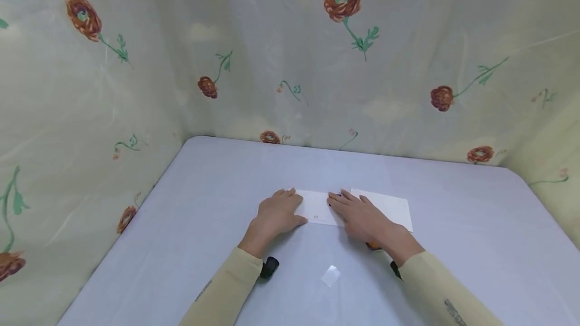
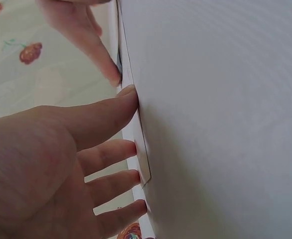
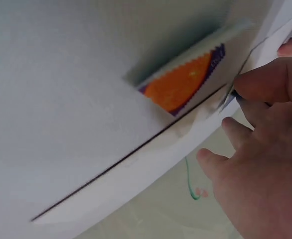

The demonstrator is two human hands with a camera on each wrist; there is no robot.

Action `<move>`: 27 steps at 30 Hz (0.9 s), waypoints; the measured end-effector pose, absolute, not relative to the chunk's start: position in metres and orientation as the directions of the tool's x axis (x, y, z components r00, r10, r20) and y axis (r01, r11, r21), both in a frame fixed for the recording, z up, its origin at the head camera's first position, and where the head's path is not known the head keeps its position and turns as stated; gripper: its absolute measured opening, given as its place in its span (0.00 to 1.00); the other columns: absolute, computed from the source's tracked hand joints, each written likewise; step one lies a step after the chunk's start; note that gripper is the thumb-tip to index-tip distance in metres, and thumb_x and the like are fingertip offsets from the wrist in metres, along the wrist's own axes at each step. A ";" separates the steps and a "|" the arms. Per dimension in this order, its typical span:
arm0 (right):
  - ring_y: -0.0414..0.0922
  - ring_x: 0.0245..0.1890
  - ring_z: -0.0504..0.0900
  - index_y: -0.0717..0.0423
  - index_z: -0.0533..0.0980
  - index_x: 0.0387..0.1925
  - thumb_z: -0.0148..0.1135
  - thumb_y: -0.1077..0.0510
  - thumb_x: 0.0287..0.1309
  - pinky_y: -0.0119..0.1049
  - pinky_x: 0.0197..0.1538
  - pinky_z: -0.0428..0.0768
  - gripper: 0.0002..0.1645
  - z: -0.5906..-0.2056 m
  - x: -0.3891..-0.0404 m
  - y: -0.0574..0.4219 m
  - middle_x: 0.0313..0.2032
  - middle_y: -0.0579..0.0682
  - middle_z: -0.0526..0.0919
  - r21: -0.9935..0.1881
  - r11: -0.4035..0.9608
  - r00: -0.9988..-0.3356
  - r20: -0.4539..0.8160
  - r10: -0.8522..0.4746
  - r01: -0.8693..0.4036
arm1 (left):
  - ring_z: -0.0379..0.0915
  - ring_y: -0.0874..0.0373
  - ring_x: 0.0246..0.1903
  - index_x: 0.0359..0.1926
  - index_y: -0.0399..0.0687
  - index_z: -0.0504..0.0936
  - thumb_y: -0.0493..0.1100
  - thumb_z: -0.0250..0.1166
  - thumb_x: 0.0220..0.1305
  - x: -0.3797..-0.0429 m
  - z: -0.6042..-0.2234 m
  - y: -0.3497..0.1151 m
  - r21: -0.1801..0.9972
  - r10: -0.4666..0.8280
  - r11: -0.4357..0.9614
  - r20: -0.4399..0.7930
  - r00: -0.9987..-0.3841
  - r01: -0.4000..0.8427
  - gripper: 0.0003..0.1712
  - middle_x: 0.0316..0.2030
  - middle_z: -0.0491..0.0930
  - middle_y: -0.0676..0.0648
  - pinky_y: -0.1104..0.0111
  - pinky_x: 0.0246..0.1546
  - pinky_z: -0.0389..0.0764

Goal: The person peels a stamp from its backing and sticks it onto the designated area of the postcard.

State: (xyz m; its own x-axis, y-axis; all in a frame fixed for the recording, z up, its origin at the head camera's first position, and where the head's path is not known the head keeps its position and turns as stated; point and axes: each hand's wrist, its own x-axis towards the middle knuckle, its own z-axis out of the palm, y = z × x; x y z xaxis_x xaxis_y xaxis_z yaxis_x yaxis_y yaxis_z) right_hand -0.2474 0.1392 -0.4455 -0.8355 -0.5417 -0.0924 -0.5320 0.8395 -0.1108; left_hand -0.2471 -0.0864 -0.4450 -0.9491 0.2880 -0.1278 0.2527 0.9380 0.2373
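Observation:
A narrow white paper piece [image 1: 319,209], perhaps an envelope, lies flat on the table between both hands. My left hand [image 1: 278,213] rests on its left end, fingers extended and thumb at the near edge. On its right end, the fingertips of my right hand [image 1: 362,218] press down. A small dark blue bit [image 1: 339,195] peeks out between those fingers; the rest of it is covered. Below the right palm lies an orange and purple piece with a zigzag edge [image 3: 183,82], partly raised off the table. A second white paper piece [image 1: 385,208] lies beyond the right hand.
A small shiny, whitish scrap [image 1: 331,275] lies on the white table [image 1: 217,175] nearer to me. Flower-patterned curtains [image 1: 281,54] hang along the back and sides of the table. Each wrist carries a black device [image 1: 269,268] on its underside.

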 end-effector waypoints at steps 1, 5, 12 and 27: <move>0.61 0.76 0.56 0.57 0.63 0.73 0.48 0.69 0.59 0.68 0.69 0.59 0.38 -0.444 -0.246 0.140 0.74 0.54 0.63 -0.110 0.837 -0.834 -0.091 -0.545 -0.535 | 0.59 0.48 0.73 0.67 0.53 0.73 0.59 0.65 0.65 -0.247 -0.445 -0.086 0.242 0.288 0.937 -0.126 -0.949 0.252 0.33 0.73 0.64 0.47 0.52 0.68 0.69; 0.61 0.76 0.57 0.58 0.64 0.72 0.48 0.70 0.59 0.68 0.69 0.60 0.37 -0.442 -0.242 0.140 0.74 0.54 0.63 -0.115 0.830 -0.826 -0.098 -0.556 -0.545 | 0.60 0.48 0.73 0.67 0.52 0.74 0.58 0.66 0.64 -0.247 -0.448 -0.086 0.247 0.287 0.936 -0.113 -0.951 0.253 0.33 0.72 0.66 0.47 0.51 0.67 0.70; 0.60 0.76 0.56 0.57 0.61 0.73 0.51 0.69 0.58 0.68 0.69 0.59 0.40 -0.447 -0.236 0.143 0.75 0.53 0.61 -0.092 0.833 -0.830 -0.082 -0.552 -0.545 | 0.59 0.47 0.73 0.68 0.52 0.73 0.59 0.65 0.65 -0.248 -0.449 -0.085 0.257 0.295 0.931 -0.106 -0.950 0.260 0.34 0.73 0.65 0.47 0.51 0.68 0.69; 0.62 0.76 0.54 0.56 0.63 0.73 0.49 0.68 0.59 0.69 0.70 0.56 0.38 -0.437 -0.241 0.141 0.75 0.54 0.61 -0.150 0.865 -0.855 -0.148 -0.498 -0.478 | 0.59 0.49 0.73 0.68 0.53 0.73 0.59 0.65 0.65 -0.250 -0.451 -0.086 0.262 0.291 0.931 -0.110 -0.950 0.254 0.34 0.73 0.65 0.47 0.51 0.68 0.69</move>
